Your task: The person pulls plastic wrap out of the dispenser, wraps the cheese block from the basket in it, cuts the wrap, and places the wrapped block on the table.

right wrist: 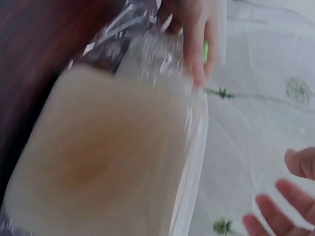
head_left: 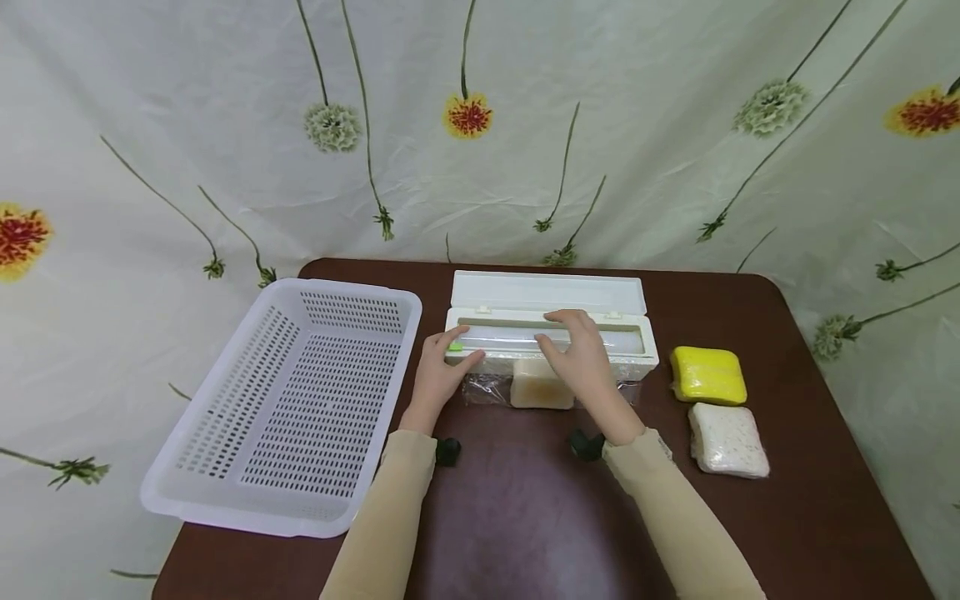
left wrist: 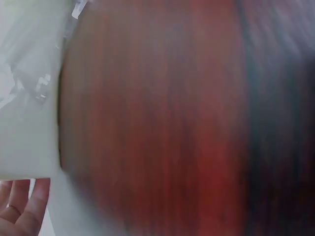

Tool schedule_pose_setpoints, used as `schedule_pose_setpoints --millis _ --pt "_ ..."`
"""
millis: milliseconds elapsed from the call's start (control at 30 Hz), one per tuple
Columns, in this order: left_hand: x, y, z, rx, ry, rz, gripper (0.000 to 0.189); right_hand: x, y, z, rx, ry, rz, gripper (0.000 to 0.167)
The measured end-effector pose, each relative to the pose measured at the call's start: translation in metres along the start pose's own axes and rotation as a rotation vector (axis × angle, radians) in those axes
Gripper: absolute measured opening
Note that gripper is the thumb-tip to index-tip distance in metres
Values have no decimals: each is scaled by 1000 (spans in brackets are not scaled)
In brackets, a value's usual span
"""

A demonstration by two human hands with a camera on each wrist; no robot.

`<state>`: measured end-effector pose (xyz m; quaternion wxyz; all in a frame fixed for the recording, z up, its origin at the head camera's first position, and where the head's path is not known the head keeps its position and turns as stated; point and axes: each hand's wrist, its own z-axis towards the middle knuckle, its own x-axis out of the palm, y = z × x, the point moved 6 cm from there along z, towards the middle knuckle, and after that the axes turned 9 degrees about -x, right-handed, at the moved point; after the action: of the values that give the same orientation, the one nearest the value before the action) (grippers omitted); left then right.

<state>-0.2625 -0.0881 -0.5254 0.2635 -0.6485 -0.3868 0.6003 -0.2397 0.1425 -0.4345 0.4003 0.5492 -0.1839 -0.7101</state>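
Observation:
A white cling film dispenser box (head_left: 551,367) stands on the table with its lid (head_left: 547,290) raised, the film roll (head_left: 517,337) visible inside. At its left end, my left hand (head_left: 437,377) has thumb and fingers spread about the front corner, near a green slider (head_left: 455,346). My right hand (head_left: 585,354) hovers over the right half, fingers parted and nothing between them. Against the box front lies a pale cream block (head_left: 542,385) with rounded corners and a tan middle (right wrist: 93,162). Clear cling film (head_left: 487,390) lies around the block, wrinkled and shiny.
To the left, a white perforated plastic basket (head_left: 408,333) overhangs the table edge. A yellow wrapped block (head_left: 708,375) and a white speckled wrapped block (head_left: 727,440) sit on the right of the dark table (head_left: 510,517). Behind hangs a flowered curtain (head_left: 420,83).

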Motion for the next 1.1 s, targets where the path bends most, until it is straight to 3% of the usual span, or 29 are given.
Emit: schedule_pose_setpoints --millis 233,500,667,933,1100 --pt "0 -1 1 56 -62 73 54 63 42 22 -278 156 -137 17" --pt "2 2 0 61 -100 116 50 100 47 33 -363 170 -274 15" --pt "0 2 0 60 -103 115 52 106 48 36 -349 165 -282 18" --pt "0 3 0 54 -97 85 50 114 37 37 -227 165 -215 15" --pt "0 2 -1 61 -110 99 49 114 36 39 -256 163 -218 13"
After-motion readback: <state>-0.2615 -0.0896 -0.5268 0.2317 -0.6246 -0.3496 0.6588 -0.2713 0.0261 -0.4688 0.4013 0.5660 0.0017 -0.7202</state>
